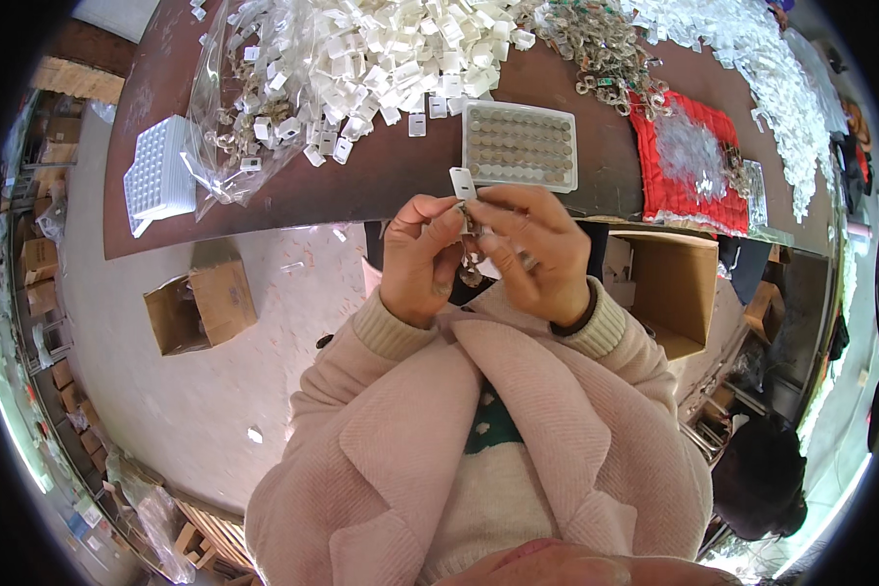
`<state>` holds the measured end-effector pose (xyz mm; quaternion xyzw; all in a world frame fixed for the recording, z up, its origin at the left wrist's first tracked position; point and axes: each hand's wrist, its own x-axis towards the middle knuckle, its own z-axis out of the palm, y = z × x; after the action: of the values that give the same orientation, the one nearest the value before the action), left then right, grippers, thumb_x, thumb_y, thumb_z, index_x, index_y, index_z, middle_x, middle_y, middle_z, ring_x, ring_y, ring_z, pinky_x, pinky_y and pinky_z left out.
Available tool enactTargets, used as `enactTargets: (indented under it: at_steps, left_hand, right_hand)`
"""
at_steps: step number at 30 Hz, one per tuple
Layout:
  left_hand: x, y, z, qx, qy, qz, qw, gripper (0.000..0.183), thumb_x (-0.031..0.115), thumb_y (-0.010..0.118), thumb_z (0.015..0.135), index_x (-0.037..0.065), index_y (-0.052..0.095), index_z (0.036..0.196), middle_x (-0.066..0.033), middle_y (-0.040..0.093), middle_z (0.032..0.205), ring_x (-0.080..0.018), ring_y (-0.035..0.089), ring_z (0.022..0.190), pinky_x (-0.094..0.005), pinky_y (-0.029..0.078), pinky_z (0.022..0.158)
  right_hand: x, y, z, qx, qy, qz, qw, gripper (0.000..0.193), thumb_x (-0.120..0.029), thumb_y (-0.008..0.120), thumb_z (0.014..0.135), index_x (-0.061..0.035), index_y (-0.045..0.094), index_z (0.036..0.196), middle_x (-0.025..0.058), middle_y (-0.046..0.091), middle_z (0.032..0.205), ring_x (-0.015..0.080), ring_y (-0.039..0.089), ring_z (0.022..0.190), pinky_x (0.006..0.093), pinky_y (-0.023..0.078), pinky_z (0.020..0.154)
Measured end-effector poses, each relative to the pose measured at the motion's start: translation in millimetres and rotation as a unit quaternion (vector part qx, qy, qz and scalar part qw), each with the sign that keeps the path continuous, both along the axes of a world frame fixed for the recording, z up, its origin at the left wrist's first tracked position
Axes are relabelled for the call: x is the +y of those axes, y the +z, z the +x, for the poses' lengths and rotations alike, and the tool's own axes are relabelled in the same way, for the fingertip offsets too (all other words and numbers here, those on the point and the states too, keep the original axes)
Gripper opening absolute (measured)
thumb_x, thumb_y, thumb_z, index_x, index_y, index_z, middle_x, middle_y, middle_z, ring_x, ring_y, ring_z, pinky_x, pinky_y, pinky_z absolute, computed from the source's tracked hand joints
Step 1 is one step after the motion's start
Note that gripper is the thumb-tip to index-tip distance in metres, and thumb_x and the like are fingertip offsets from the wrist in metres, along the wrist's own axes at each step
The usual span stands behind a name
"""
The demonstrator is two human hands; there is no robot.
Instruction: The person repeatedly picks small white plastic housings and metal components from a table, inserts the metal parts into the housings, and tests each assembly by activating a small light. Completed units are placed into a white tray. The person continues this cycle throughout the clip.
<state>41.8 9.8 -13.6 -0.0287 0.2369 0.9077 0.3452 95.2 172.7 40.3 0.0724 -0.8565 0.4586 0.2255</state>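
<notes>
My left hand and my right hand are raised together in front of my chest, just off the table's near edge. Between their fingertips a small flat white plastic case sticks up, with a narrow slot in its face. My left thumb and forefinger pinch its lower end. The right hand's fingers curl in against the same spot; their exact hold is hidden. A small tangle of clear and metallic-looking bits hangs between the palms. Just beyond the hands lies a clear-lidded tray with rows of round button cells.
A heap of white plastic cases covers the brown table's back, beside small wired parts. Clear pieces lie on a red cloth and in a pile at right. Stacked white trays stand left. Cardboard boxes sit below.
</notes>
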Motion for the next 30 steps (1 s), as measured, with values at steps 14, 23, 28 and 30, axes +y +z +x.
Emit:
enactTargets:
  at_steps: [14, 23, 28, 30]
  left_hand:
    - [2, 13, 2, -0.018, -0.065, 0.064, 0.996, 0.009, 0.018, 0.063, 0.1, 0.011, 0.064, 0.106, -0.0045, 0.068, 0.091, -0.0047, 0.058, 0.065, -0.0148, 0.035, 0.041]
    - [6, 16, 8, -0.081, -0.052, 0.031, 0.995, 0.015, 0.026, 0.062, 0.101, 0.013, 0.061, 0.108, -0.0017, 0.064, 0.088, -0.0022, 0.041, 0.05, -0.0147, 0.03, 0.041]
    - [6, 13, 12, -0.036, -0.007, -0.11, 0.993, 0.027, 0.034, 0.062, 0.1, 0.011, 0.058, 0.116, 0.0035, 0.06, 0.085, 0.0003, 0.041, 0.053, -0.0141, 0.028, 0.041]
    - [9, 14, 13, -0.058, -0.006, -0.086, 0.995, 0.029, 0.034, 0.063, 0.1, 0.011, 0.059, 0.116, 0.0047, 0.06, 0.085, 0.0016, 0.041, 0.053, -0.0136, 0.028, 0.041]
  right_hand:
    - [6, -6, -12, 0.042, 0.084, -0.149, 0.984, 0.026, 0.007, 0.075, 0.076, -0.0037, 0.073, 0.1, 0.0124, 0.071, 0.105, 0.0265, 0.069, 0.098, 0.0351, 0.054, 0.086]
    - [-4, -10, -14, 0.109, 0.068, -0.112, 0.985, 0.024, 0.011, 0.068, 0.076, 0.0012, 0.07, 0.098, 0.0151, 0.069, 0.106, 0.0305, 0.068, 0.101, 0.0386, 0.054, 0.089]
    - [0, -15, -9, 0.133, 0.072, -0.037, 0.988, 0.033, 0.006, 0.071, 0.077, -0.0004, 0.07, 0.109, 0.0177, 0.069, 0.115, 0.0345, 0.067, 0.107, 0.0407, 0.054, 0.091]
    - [4, -18, -3, 0.153, 0.067, 0.022, 0.986, 0.041, -0.001, 0.071, 0.08, -0.0018, 0.068, 0.12, 0.017, 0.066, 0.126, 0.0365, 0.063, 0.113, 0.0436, 0.051, 0.096]
